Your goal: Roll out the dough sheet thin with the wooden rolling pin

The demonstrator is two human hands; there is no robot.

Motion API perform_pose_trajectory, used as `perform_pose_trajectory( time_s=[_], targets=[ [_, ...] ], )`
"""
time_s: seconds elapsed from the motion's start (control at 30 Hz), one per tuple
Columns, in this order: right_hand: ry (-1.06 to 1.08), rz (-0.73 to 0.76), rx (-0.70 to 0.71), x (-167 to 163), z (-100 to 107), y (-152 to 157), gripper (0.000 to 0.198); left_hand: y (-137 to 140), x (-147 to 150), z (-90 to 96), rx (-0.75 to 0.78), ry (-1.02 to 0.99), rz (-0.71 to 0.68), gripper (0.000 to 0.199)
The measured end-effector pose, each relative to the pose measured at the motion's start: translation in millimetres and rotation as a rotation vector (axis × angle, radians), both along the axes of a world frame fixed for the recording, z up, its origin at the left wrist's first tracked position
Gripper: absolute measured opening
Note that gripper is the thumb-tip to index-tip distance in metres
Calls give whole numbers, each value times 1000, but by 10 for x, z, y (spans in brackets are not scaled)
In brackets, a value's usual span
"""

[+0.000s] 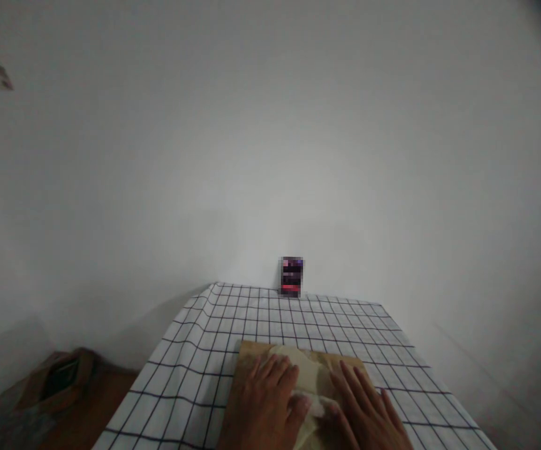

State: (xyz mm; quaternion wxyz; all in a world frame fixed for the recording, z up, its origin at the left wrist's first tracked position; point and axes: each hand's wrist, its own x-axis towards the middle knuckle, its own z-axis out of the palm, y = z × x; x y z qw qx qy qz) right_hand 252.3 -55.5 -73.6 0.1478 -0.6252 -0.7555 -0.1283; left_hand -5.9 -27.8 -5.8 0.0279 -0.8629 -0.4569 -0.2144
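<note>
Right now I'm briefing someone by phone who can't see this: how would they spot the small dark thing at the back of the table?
Find the table under the black-and-white checked cloth against the pale wall. At its far edge, centred, the small dark card stands upright against the wall. It alone is upright and dark with pink and red marks; the flat brown paper lies near, under both hands.

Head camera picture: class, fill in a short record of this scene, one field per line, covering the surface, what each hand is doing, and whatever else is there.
surface: table with a white black-checked tablecloth
board: brown cardboard sheet lying flat on the cloth
material: pale cream cloth on the cardboard
left hand: left hand pressed flat, palm down, on the pale cloth
right hand: right hand flat beside it, also on the cloth
far edge: small dark card upright against the white wall
floor left: brown bag, blurred
</note>
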Motion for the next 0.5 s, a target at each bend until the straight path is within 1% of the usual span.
perform_pose_trajectory(
  time_s=[0.07, 0.13, 0.23, 0.3, 0.37, 0.43, 0.5],
  targets=[
    [-47, 0, -51, -21, 153, 190, 48, 126, 115, 246, -117, -26, 74, 47],
    [-108, 7, -93, -63, 305, 367, 49, 282, 198, 438, -189, -10, 123, 45],
    [-150, 21, -140, -105, 490, 590, 59, 512, 259, 603, -273, 18, 166, 49],
    [-135, 54, -146, -93, 558, 696, 57, 604, 276, 651, -303, 4, 196, 52],
    [-130, 92, -153, -62, 563, 736, 53, 603, 283, 661, -314, -15, 214, 52],
    [-143, 119, -145, -32, 500, 678, 51, 500, 271, 612, -280, -24, 205, 47],
    [-126, 127, -94, -19, 373, 521, 47, 317, 225, 476, -177, -48, 188, 40]
  ],
)
